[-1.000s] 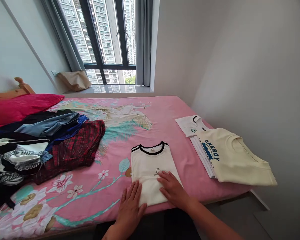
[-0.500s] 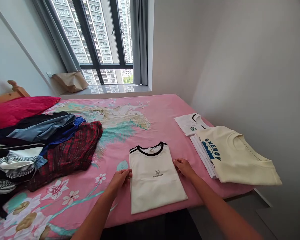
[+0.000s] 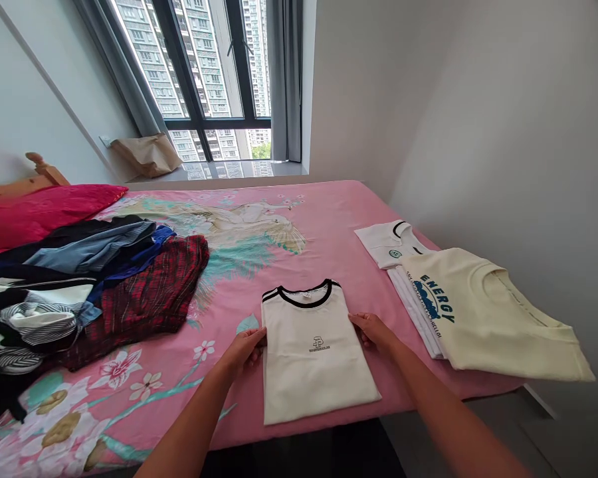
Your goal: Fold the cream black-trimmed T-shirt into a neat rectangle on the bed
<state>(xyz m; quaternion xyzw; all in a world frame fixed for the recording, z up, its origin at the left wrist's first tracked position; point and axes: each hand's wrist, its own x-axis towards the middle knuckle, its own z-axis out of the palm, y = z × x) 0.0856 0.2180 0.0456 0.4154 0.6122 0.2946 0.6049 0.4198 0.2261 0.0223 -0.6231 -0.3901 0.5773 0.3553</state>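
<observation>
A cream T-shirt (image 3: 319, 372) with a black collar and a small chest print lies folded into a neat rectangle near the bed's front edge. My left hand (image 3: 248, 346) pinches its left side edge, and my right hand (image 3: 373, 330) grips the right side edge at about the same height. The fingertips are partly tucked under the cloth. To the right are a folded white T-shirt (image 3: 383, 244) with a green badge and a pale yellow T-shirt (image 3: 493, 325) printed "ENERGY", which rests on other folded white cloth (image 3: 418, 318).
Loose clothes pile up on the left, among them red plaid cloth (image 3: 154, 299) and striped cloth (image 3: 40, 322), beside a red pillow (image 3: 44, 212). The pink floral bedsheet (image 3: 329, 219) covers the bed. A brown paper bag (image 3: 149, 154) sits on the windowsill; a wall (image 3: 503, 133) rises at right.
The view has shifted slightly, so everything appears a little further right. Both hands stay at the sides of the cream T-shirt, which keeps its folded shape.
</observation>
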